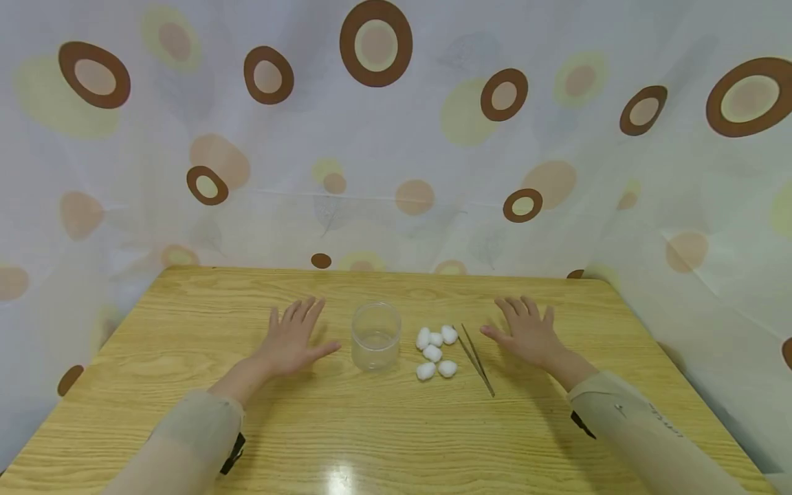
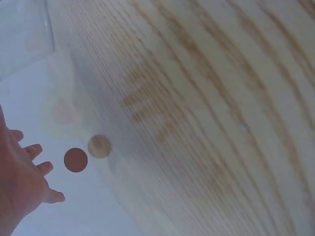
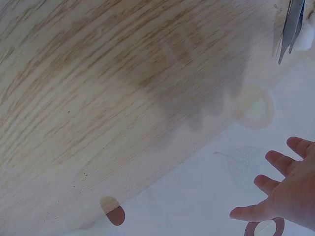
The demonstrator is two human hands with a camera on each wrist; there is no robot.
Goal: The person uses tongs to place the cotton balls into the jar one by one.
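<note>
A clear round glass jar (image 1: 375, 347) stands upright on the wooden table. To its right lie several white cotton balls (image 1: 432, 353) in a loose cluster. Beside them is a pair of metal tweezers (image 1: 479, 364), its two tips pointing away from the person. My left hand (image 1: 293, 344), fingers spread, is held left of the jar with its thumb toward it. On the other side my right hand (image 1: 524, 331) has its fingers spread too, the thumb nearest the tweezers. Both hands hold nothing. In the right wrist view the tweezers (image 3: 292, 28) show at the top corner.
The wooden table (image 1: 346, 426) has its far edge against a pale patterned curtain (image 1: 408, 158), which also hangs along both sides. Light sleeves (image 1: 198, 426) cover the forearms, with a dark strap (image 1: 233, 454) at the left wrist.
</note>
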